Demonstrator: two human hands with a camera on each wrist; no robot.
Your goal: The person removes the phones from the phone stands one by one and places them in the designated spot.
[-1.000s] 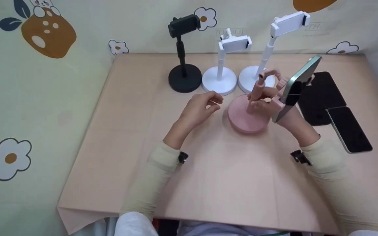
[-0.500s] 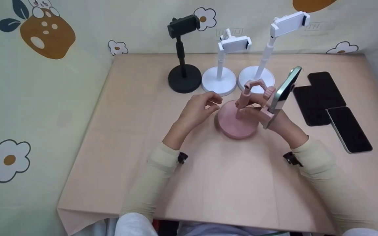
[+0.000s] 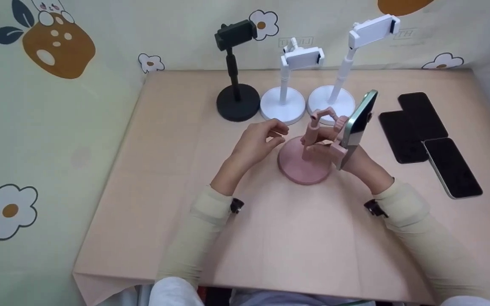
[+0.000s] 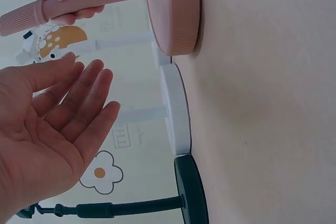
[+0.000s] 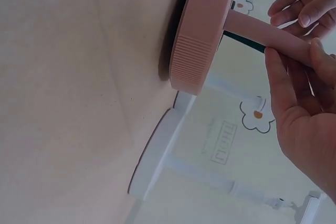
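Observation:
A pink phone stand (image 3: 303, 166) is near the middle of the table, a green-edged phone (image 3: 357, 123) clamped in its holder. My right hand (image 3: 351, 157) grips the stand's post; in the right wrist view, the fingers and thumb of that hand (image 5: 304, 98) curl round the post (image 5: 273, 38). Just left of the stand, my left hand (image 3: 257, 140) is held with relaxed fingers and nothing in them. The left wrist view has the palm of this hand (image 4: 63, 114) apart from the pink base (image 4: 176, 14). The phone partly covers the right hand in the head view.
Behind the hands stand a black phone stand (image 3: 237, 103), a short white stand (image 3: 283, 103) and a taller white stand (image 3: 331, 100). At the right lie two black flat phone-like slabs (image 3: 423, 114) (image 3: 402, 138) and a silver-edged phone (image 3: 453, 168). A patterned sheet (image 3: 113, 38) backs the table.
My right hand has brought the pink stand and its phone left and nearer the table's front. The left hand has stayed in place.

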